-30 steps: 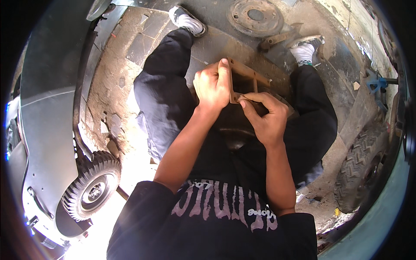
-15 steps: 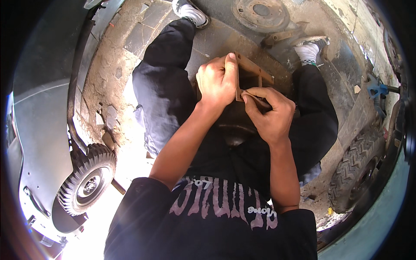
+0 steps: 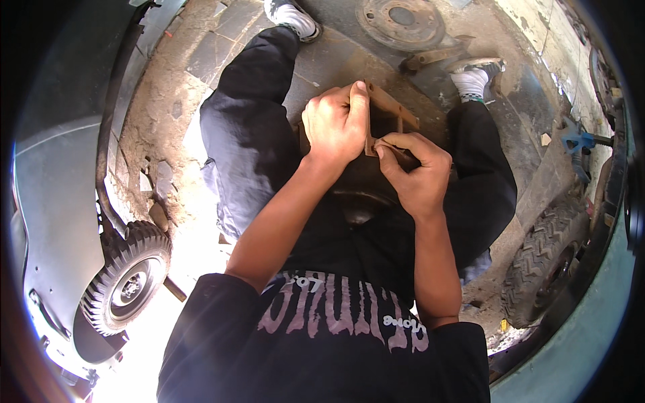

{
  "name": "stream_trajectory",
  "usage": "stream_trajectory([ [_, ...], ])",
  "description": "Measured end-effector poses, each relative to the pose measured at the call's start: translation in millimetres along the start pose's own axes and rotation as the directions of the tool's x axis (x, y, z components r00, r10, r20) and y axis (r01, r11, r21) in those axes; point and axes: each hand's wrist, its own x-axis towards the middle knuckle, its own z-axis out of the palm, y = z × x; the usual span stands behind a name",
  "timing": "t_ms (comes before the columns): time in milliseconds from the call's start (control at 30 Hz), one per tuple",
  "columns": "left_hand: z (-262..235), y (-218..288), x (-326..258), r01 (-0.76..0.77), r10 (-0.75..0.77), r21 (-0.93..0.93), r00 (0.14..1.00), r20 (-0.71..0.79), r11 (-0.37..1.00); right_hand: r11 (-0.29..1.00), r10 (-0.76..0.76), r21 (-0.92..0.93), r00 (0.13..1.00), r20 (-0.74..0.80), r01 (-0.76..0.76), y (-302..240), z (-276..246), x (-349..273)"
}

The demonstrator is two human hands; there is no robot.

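Between my knees stands a brown, box-like metal frame (image 3: 392, 105) with flat sides, small holes along its top edge and a cross rib. My left hand (image 3: 332, 126) is closed on its left side, the thumb lying along the upper edge. My right hand (image 3: 422, 169) is at the frame's near corner, thumb and forefinger pinched together against it. Whatever sits in that pinch is too small and too covered to name. Just below the hands, close to my lap, a dark rounded metal part (image 3: 359, 213) is partly in shadow.
A rusty wheel rim (image 3: 402, 23) lies on the floor ahead, a rusty metal piece (image 3: 433, 57) beside it. A vehicle tyre (image 3: 131, 279) is at the left, another tyre (image 3: 547, 265) at the right. A blue metal tool (image 3: 576, 141) stands near the right wall.
The whole view has shifted slightly, so the surroundings sit a little further left. Both hands keep their places on the frame, with hardly any visible finger movement.
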Motion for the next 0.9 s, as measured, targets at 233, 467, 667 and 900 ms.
stream_trajectory([
  [233,2.3,2.9,-2.3,0.012,-0.012,-0.006,1.000,-0.007,1.000,0.976,-0.130,-0.172,0.991,0.018,0.132,-17.4,-8.0,-0.2],
  [467,3.6,0.9,-2.4,0.005,-0.005,-0.007,1.000,-0.012,1.000,0.993,-0.058,-0.096,0.997,0.052,0.063,-18.4,-8.6,0.7],
  [667,1.1,0.5,-0.3,0.006,-0.006,0.012,1.000,-0.009,1.000,1.000,-0.005,-0.022,0.999,-0.036,0.004,-10.1,5.1,-3.1],
  [900,2.2,-2.2,-1.3,-0.002,0.002,-0.012,1.000,0.004,1.000,1.000,0.007,-0.018,0.988,-0.154,-0.010,-11.7,14.9,-13.4],
])
